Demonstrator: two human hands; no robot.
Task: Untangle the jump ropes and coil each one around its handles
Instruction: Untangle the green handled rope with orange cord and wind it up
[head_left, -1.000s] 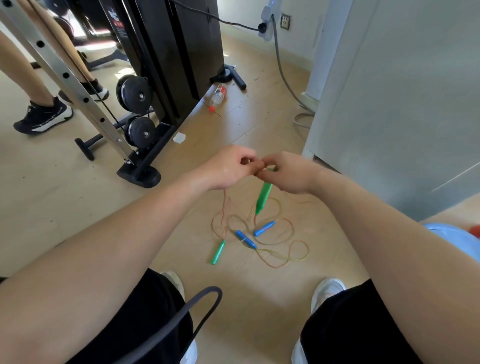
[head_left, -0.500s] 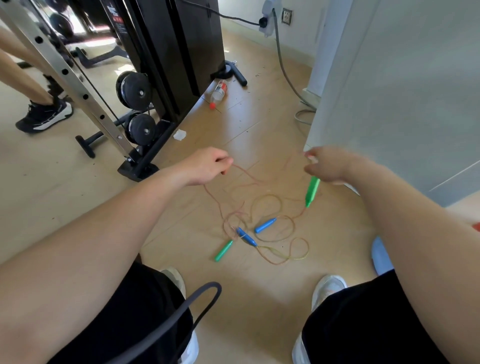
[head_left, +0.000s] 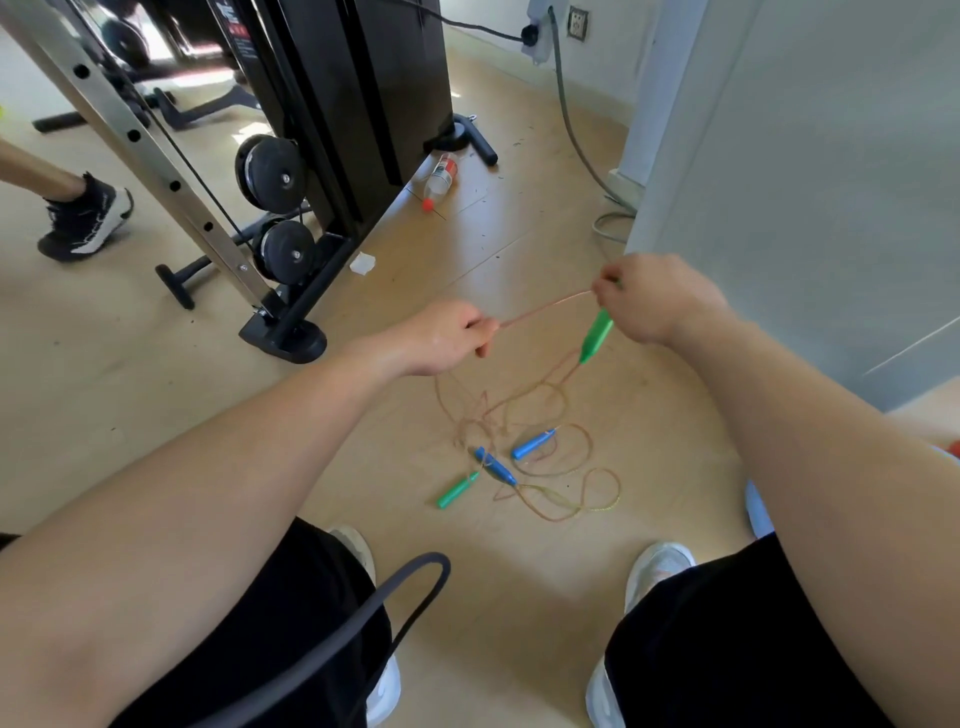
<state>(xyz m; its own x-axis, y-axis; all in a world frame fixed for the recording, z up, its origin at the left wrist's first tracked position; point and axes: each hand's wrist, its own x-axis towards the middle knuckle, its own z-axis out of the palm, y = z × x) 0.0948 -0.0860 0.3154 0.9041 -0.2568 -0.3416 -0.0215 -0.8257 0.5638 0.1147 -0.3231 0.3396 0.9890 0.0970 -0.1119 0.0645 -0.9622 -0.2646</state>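
My right hand (head_left: 657, 299) grips a green handle (head_left: 597, 335) that points down and left, and pinches the thin orange rope (head_left: 545, 307). That rope runs taut to my left hand (head_left: 447, 338), which pinches it. Below both hands the rope drops into a tangle (head_left: 519, 415) on the wooden floor. In the tangle lie two blue handles (head_left: 532, 444) (head_left: 496, 466) and a second green handle (head_left: 457, 490). A yellowish rope loop (head_left: 597, 493) trails to the right.
A black weight machine (head_left: 332, 130) with pulleys and a steel rail stands at left. A plastic bottle (head_left: 441, 179) lies by its base. A grey wall panel (head_left: 805, 182) rises at right. Another person's shoe (head_left: 85, 218) is far left. My feet (head_left: 657, 566) flank the tangle.
My hands were together, then spread wide; now they have come closer again and higher, with the rope drawn taut between them. The handles on the floor have barely shifted.
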